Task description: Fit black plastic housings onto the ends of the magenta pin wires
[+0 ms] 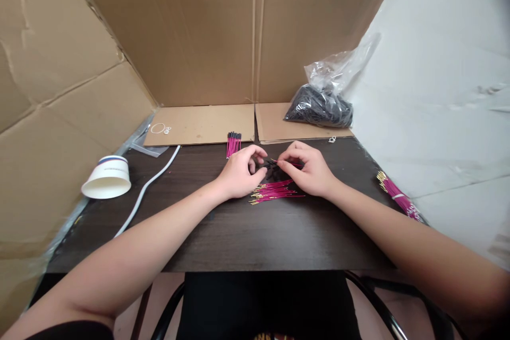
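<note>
Across the dark tabletop (239, 239), the right hand (311, 170) pinched one magenta wire (274, 161) near black pieces (271, 171) while the left hand (241, 170) curved half-open alongside, nothing visibly held, in what seemed a wire-positioning step calling for careful aim.

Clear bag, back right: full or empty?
Part full: the clear bag holds dark contents low down; its upper plastic is limp and see-through.
</note>
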Demonstrator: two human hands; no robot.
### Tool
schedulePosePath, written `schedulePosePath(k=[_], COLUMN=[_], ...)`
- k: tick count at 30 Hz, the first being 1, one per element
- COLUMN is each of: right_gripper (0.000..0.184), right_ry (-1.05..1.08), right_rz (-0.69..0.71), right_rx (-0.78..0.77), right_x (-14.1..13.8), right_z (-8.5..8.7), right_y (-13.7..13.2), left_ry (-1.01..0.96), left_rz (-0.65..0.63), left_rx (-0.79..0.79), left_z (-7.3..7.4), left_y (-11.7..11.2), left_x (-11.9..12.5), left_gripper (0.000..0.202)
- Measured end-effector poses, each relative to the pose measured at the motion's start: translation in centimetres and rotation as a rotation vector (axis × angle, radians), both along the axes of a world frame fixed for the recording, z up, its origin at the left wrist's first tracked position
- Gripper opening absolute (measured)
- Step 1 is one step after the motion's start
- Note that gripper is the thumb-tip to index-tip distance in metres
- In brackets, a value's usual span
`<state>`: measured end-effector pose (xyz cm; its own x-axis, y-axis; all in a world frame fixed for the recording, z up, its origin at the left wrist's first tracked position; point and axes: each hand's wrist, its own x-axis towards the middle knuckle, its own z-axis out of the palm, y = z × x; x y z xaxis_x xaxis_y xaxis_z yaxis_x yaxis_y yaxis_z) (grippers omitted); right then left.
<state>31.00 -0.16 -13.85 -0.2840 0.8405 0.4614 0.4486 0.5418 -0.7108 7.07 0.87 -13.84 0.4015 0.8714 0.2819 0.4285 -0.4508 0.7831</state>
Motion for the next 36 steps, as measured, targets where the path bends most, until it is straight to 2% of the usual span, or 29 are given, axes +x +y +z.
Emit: schedulePosePath(k=[6,9,19,36], right_gripper=[0.019,0.019,0.019,0.02], right_ry=[0.06,0.046,0.026,0.019], right_rz=[-0.008,0.015,0.04,0.049], right_rx=[-0.087,-0.086,-0.083,-0.079], right_x=[0.04,0.03,0.07,0.02], right_z=[0.0,-0.12,-0.05,-0.07], right_y=[0.21,0.21,0.07,0.05], left_ry=[-0.043,-0.087,-0.07,-0.055], left_rz=[0.002,-0.022,-0.038,-0.033], left_rx=[-0.019,0.0,0.08,0.054], left_z=[-0.11,0.02,0.22,0.34], left_y=[0.04,-0.1,-0.08,-0.28], left_x=[0.09,0.14,0.17,0.3], left_gripper=[0.023,0.026,0.014,0.015])
